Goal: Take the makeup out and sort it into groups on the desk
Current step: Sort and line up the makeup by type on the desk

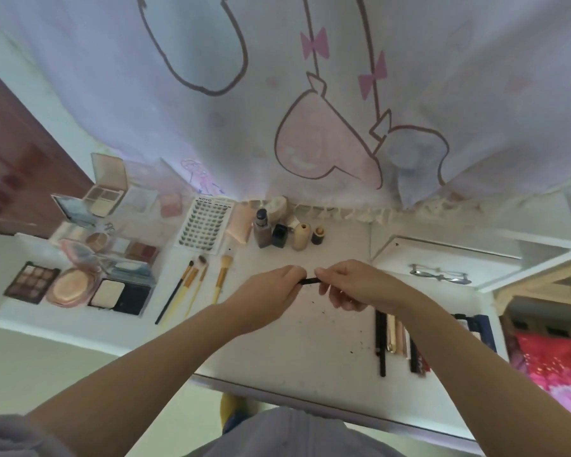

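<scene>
Your two forearms reach in from the bottom edge & meet over the middle of the white surface (327,351). Your left hand (271,288) & right hand (350,285) each pinch one end of a thin black makeup pencil (309,281), held level just above the surface; fingers of both are curled round its ends, only the short mid section shows. Dark specks lie scattered on the surface under & to the right of your hands. Near right, partly hidden by your right forearm, a row of pens and slim tubes (394,338) lies side by side, black & gold ones. Left of your hands, four brushes (197,282) lie in a loose row. Further left sits a group of palettes and compacts (80,285), several w/ lids open, touching or overlapping each other. Behind the brushes lies a lash card (206,225), then a pink tube (241,225) & a line of small bottles (285,230) standing upright at the back. Right of those, a white drawer front w/ metal handle (440,275). A pale cartoon-print curtain (277,94) hangs over the back edge, covering whatever's behind.
</scene>
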Tool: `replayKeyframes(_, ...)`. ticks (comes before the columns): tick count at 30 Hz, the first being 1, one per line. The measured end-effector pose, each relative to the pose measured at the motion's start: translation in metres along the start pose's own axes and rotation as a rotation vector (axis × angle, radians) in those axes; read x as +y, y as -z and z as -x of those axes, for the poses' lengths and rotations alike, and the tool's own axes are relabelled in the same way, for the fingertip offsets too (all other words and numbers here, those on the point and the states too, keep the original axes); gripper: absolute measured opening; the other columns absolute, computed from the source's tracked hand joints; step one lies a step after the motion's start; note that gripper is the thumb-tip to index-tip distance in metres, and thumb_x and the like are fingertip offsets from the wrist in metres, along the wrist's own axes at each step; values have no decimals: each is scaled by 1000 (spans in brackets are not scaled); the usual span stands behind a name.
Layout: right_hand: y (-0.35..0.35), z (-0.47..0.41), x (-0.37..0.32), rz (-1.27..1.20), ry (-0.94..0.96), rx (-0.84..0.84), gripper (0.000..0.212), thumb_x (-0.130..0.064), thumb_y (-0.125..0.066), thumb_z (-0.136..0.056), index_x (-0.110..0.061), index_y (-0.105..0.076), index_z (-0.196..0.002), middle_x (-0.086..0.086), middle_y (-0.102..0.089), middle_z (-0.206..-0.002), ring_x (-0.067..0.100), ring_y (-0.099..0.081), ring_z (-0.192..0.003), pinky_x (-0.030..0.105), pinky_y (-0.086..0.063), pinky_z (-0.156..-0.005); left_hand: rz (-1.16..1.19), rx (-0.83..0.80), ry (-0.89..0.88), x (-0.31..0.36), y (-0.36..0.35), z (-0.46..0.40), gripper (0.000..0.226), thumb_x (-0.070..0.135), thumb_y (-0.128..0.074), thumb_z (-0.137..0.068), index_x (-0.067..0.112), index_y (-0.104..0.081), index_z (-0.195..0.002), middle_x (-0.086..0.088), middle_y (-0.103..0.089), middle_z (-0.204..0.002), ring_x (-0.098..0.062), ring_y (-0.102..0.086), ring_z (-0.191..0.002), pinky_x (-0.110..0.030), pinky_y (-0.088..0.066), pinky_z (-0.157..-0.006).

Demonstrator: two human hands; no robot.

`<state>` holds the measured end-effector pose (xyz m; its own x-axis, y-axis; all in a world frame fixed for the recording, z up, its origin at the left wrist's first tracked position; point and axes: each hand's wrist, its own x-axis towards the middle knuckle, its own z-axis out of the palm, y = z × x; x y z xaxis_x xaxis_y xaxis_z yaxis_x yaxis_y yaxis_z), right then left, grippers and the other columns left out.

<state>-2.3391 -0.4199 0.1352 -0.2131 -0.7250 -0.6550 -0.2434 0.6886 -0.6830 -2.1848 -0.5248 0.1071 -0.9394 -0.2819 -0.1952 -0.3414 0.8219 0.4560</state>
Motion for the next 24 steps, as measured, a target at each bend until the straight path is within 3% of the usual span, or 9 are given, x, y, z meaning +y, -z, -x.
replayKeyframes(4,-18,-2,-16,77,126,-78,30,-30,-46,-99,-12,-65,-86,-4,-55,-57,4,-41,-41,17,-33,-43,-118,-6,-33,-13,6,18,28,31,-29,-102,17,-48,-117,1,-54,-108,-21,-56,-86,-31,-39,-67)
replayKeyframes(6,-26,-4,-22,152,168,-82,29,-31,-44,-100,-16,-65,-87,-7,-54,-56,4,-40,-43,19,-33,-47,-128,-7,-27,-18,7,23,28,32,-27,-102,20,-49,-115,5,-54,-94,-19,-53,-78,-28,-33,-63)
replayKeyframes(10,-36,-8,-28,223,221,-87,30,-31,-43,-100,-19,-63,-82,-11,-50,-51,6,-37,-43,22,-33,-50,1,14,-15,-32,6,31,26,34,-30,-102,20,-51,-110,10,-38,-61,-16,-41,-60,-30,-28,-57)
replayKeyframes(13,-43,-11,-29,190,226,-114,29,-29,-43,-100,-17,-63,-83,-11,-50,-50,3,-37,-42,18,-33,-47,81,3,4,-43,4,36,25,35,-33,-101,21,-54,-107,8,-38,-57,-7,-36,-50,-30,-25,-52)
replayKeyframes(16,-50,-15,-28,198,211,-139,29,-29,-43,-100,-16,-64,-85,-10,-53,-54,4,-41,-44,15,-34,-47,209,-52,45,-49,-3,39,23,36,-36,-100,21,-53,-105,8,-43,-59,-5,-39,-51,-26,-28,-50)
replayKeyframes(21,-42,-29,-12,278,31,-84,25,-28,-37,-101,-18,-59,-94,-8,-65,-66,6,-57,-57,17,-39,-53,426,-191,257,-74,-22,39,15,26,-33,-102,16,-43,-99,2,-47,-69,-13,-41,-55,-26,-36,-52)
replayKeyframes(24,-47,-42,0,126,-169,-8,21,-23,-32,-102,-13,-50,-101,0,-72,-82,11,-64,-66,21,-45,-56,687,-85,520,-95,-29,31,18,15,-36,-100,9,-50,-89,-5,-55,-75,-17,-53,-63,-31,-54,-64)
